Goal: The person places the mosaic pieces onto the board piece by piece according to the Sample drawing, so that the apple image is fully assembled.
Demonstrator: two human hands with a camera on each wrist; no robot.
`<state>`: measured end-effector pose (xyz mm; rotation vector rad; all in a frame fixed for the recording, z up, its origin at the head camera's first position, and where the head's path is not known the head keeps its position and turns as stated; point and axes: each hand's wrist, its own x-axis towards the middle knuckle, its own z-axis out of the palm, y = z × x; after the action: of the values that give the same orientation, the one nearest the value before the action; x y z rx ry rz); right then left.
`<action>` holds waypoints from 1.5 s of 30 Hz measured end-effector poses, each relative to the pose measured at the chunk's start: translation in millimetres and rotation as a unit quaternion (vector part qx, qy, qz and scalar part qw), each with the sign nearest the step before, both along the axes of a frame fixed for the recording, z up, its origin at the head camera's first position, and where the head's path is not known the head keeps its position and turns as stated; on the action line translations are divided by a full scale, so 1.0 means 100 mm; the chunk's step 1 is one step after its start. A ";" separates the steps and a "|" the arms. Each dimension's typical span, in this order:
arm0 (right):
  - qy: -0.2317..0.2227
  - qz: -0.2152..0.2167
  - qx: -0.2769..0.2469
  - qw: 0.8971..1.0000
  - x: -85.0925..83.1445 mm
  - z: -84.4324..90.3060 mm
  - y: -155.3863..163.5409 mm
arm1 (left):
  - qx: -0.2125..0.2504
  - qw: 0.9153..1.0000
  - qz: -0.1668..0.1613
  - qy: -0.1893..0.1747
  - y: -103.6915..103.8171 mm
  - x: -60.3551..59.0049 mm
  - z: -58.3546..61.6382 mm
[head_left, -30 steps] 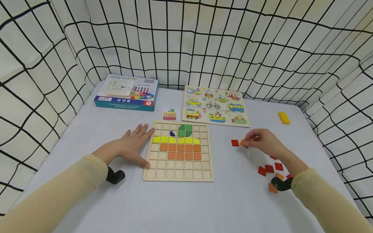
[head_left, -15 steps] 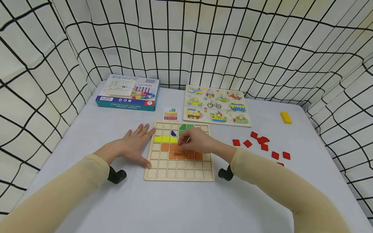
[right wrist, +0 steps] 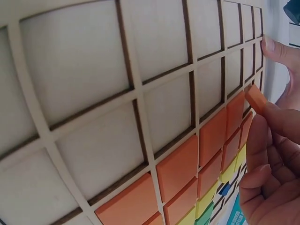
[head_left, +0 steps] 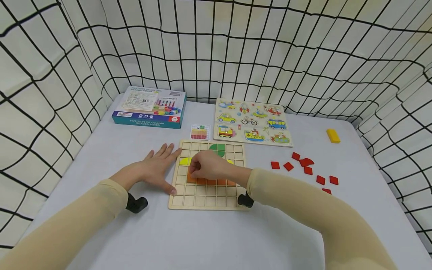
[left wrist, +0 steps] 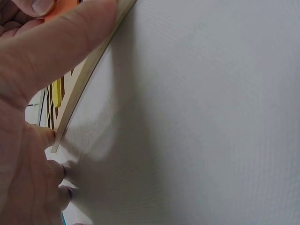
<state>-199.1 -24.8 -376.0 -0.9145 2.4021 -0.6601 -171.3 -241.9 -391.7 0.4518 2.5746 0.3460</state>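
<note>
A wooden grid board (head_left: 209,202) lies on the table, with square orange tiles (right wrist: 213,135) in rows, yellow pieces (head_left: 185,161) above them and green pieces (head_left: 219,149) higher up. My right hand (head_left: 210,165) reaches over it and pinches an orange tile (right wrist: 256,99) between thumb and finger. That tile is tilted, one edge right at a cell beside the left end of the lower orange row. My left hand (head_left: 155,168) lies spread at the board's left side, thumb and index finger touching its edge. In the right wrist view a small blue piece (right wrist: 225,189) shows beyond the yellow ones.
Several loose red pieces (head_left: 288,166) lie right of the board. Behind it are a printed pattern card (head_left: 200,132), a vehicle picture puzzle (head_left: 249,129) and a teal-edged box (head_left: 148,108). A yellow block (head_left: 333,135) is far right. Black netting (head_left: 209,60) surrounds the table.
My right hand has carried an orange tile from the right of the table over to the board, then farther left to the end of the orange row. My left hand has stayed in place.
</note>
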 end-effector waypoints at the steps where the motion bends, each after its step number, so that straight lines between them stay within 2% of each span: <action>1: 0.004 0.002 0.002 1.000 0.00 0.00 -0.01 | 0.001 1.000 0.000 0.000 0.00 0.00 0.00; 15: 0.032 0.013 0.048 0.998 0.06 -0.01 -0.04 | 0.005 1.000 0.000 -0.001 -0.01 0.00 0.01; 21: 0.036 0.012 0.045 0.998 0.08 -0.01 -0.02 | 0.008 1.000 0.000 0.000 -0.01 0.01 0.00; 25: 0.029 -0.003 0.033 0.999 0.06 -0.01 0.14 | 0.009 1.000 0.002 -0.001 0.00 0.01 0.00; 30: 0.017 -0.033 0.017 0.999 -0.04 0.00 0.58 | 0.005 1.000 0.001 0.004 -0.01 0.00 -0.01; 36: -0.003 -0.101 0.000 0.995 -0.11 0.04 1.37 | -0.003 1.000 -0.002 0.006 0.00 -0.01 -0.03; 41: -0.003 -0.155 0.003 0.988 -0.04 0.08 2.11 | 0.000 1.000 -0.001 0.007 0.01 0.00 -0.02; 45: -0.006 -0.190 0.009 0.982 0.10 0.10 2.66 | 0.003 1.000 0.001 0.008 0.01 0.01 -0.01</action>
<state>-188.8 241.1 -366.4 -0.4407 2.5912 -0.7758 -170.8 -240.7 -392.7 0.4572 2.5908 0.3508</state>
